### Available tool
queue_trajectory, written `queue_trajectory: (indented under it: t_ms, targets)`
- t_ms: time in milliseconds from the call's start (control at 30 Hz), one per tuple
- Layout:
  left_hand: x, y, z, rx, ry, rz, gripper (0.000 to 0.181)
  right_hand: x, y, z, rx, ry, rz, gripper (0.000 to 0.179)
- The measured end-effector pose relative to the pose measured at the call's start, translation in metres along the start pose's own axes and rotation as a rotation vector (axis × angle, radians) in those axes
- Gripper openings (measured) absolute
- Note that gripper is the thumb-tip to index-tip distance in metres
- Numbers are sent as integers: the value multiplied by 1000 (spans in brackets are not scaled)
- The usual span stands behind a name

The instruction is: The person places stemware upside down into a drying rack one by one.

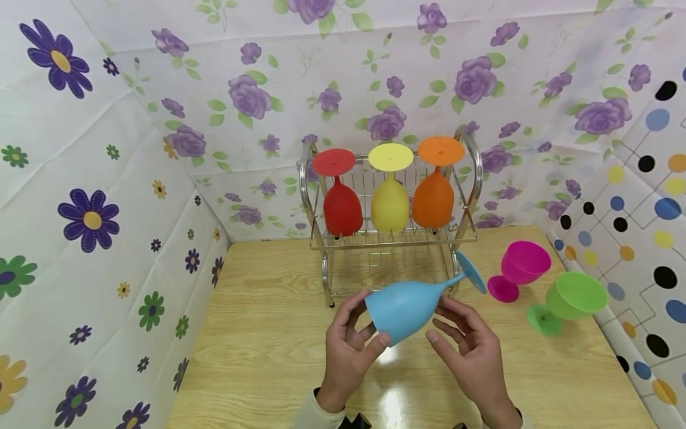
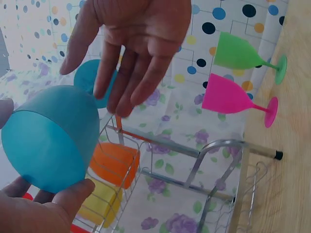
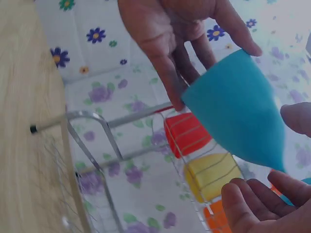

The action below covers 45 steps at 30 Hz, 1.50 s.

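A light blue plastic goblet is tilted on its side above the table, its mouth toward the left and its foot up to the right. My left hand pinches its rim between thumb and fingers, as the right wrist view also shows. Beside the stem end is my right hand, thumb apart and fingers loosely bent; whether a fingertip touches the goblet is unclear. Behind stands a metal rack whose upper tier holds a red goblet, a yellow goblet and an orange goblet, all upside down.
To the right, a magenta goblet and a green goblet stand upright on the wooden table. Flowered cloth hangs behind the rack, and a dotted cloth borders the right side.
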<state>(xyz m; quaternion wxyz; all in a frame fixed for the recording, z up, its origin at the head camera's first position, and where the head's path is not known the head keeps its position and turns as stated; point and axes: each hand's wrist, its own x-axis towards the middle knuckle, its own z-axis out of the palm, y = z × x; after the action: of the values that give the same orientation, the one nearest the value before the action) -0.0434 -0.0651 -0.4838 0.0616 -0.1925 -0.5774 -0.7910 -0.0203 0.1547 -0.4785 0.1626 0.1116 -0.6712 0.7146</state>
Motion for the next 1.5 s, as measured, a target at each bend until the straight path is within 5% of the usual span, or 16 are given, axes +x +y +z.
queue_trajectory:
  t_ms: [300,533,733,933,1233,1500]
  targets:
    - [-6,-11,11,-135,-16,-21,66,3,7,5,475,-111,134,54]
    - [-5,-19,10,-176,-71,46,65,5,7,5,536,-101,204,53]
    - [-1,-23,-3,-153,-71,135,60,6,9,7,476,-91,159,54]
    - [3,-23,-22,-61,9,144,56,10,13,7,356,-57,111,58]
    - [6,-32,-50,166,154,59,48,21,23,4,97,-83,123,61]
    - [11,-47,-75,346,286,-121,41,29,48,6,-172,-85,107,71]
